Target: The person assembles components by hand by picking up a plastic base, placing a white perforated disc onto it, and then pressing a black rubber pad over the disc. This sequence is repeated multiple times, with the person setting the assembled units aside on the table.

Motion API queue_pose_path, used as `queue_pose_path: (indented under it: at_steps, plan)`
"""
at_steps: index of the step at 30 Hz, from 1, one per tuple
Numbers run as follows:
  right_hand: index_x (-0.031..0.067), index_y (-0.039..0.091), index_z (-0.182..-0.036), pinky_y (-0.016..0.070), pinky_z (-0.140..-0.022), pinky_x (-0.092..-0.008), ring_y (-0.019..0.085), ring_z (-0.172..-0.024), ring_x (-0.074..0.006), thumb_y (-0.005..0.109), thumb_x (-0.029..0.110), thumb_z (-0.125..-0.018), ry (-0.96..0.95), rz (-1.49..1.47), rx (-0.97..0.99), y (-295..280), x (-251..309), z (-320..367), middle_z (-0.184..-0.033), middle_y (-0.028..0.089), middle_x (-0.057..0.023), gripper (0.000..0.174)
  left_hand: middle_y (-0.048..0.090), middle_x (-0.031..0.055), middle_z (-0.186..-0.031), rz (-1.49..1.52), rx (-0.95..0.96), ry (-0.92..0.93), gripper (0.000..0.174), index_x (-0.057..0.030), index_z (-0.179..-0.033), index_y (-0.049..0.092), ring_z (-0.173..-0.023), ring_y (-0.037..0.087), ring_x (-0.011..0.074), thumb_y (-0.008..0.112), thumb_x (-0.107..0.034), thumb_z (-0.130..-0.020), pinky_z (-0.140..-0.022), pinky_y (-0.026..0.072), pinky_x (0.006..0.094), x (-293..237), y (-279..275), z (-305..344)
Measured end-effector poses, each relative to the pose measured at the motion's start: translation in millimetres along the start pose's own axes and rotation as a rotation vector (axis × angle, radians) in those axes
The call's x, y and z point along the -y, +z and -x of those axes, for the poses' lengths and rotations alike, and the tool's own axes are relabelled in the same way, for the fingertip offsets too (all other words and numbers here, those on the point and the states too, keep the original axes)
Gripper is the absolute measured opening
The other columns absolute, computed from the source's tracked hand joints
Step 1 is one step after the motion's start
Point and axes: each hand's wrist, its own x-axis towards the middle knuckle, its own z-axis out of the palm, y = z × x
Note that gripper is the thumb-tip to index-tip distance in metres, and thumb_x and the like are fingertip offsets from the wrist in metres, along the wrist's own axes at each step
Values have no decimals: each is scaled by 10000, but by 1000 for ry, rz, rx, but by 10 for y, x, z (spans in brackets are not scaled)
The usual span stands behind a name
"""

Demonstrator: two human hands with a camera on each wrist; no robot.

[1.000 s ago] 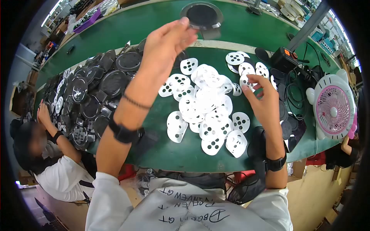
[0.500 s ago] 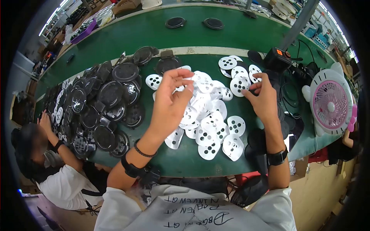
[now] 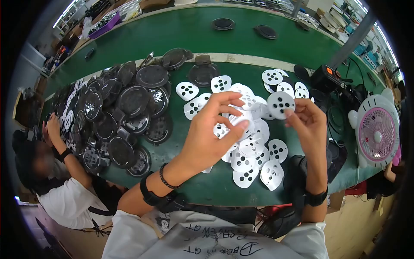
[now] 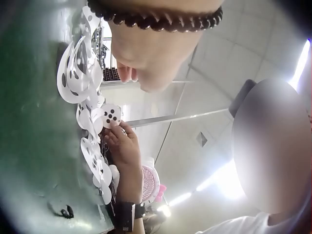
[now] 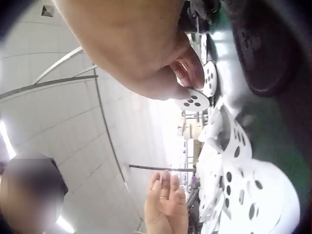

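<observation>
Between thumb and fingers, my right hand (image 3: 309, 126) pinches a white perforated disc (image 3: 280, 105), raised over the right side of the pile. Its round dark holes face outward in the left wrist view, where the disc (image 4: 111, 116) stands near upright. My left hand (image 3: 210, 131) hovers above the left part of the pile of white perforated discs (image 3: 254, 144), fingers loosely bent and nothing in them. In the right wrist view that left hand (image 5: 166, 207) shows its palm, apart from the held disc (image 5: 197, 101).
Dark round parts (image 3: 133, 101) are heaped at the left, and two more dark discs (image 3: 223, 23) lie on the far green strip. At right stand a black device (image 3: 324, 77) with cables and a pink-and-white fan (image 3: 376, 129). Another person (image 3: 64, 181) works at far left.
My left hand let go of a dark disc on the far strip and came back over the white pile. The right hand lifted a white disc from the small group at the right.
</observation>
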Motion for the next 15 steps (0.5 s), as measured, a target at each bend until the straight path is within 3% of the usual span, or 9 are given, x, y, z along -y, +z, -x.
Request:
queue_pose_path:
  at_steps: [1,3,6,7,8,15]
  plan:
    - [-43,628,-1070,519,-622,-236,666,-788,-123,760,-1,-828,6,1,8,83,118,88,-918,701,-102,280,594,107,-1189,1,-8,-6,438,-6,-1300,495,-1085,577,155,668,-15,-897,-896,480,294,-30,28,7]
    - [-55,634,-1130,561,-662,-228,691,-801,-128,707,-56,-865,35,-204,239,278,320,288,-941,698,-98,275,594,106,-1195,94,88,-25,565,-17,-1392,451,-1072,587,152,700,-15,-886,-896,488,279,-49,84,47]
    - [-57,614,-1255,598,-736,-261,706,-832,-154,675,-60,-897,75,-325,334,347,265,376,-962,702,-101,363,604,117,-1217,179,117,-52,504,19,-1385,469,-1102,593,154,661,7,-919,-920,499,280,-1,75,86]
    - [-59,617,-1256,598,-741,-266,708,-840,-159,670,-57,-901,81,-348,353,320,229,362,-978,705,-110,358,611,122,-1219,233,101,-59,457,34,-1362,491,-1111,596,155,640,22,-930,-923,504,280,2,83,87]
    - [-62,613,-1261,600,-750,-272,710,-851,-163,664,-60,-904,97,-364,363,304,209,354,-986,710,-118,361,632,72,-1182,232,86,-47,365,6,-1312,561,-970,610,78,631,-14,-955,-792,516,225,35,87,89]
    - [-75,597,-1275,614,-792,-298,723,-886,-194,635,-81,-911,101,-363,405,259,169,340,-986,727,-164,366,660,85,-1123,330,124,-100,369,18,-1330,546,-952,650,97,612,-11,-968,-818,544,240,22,73,74]
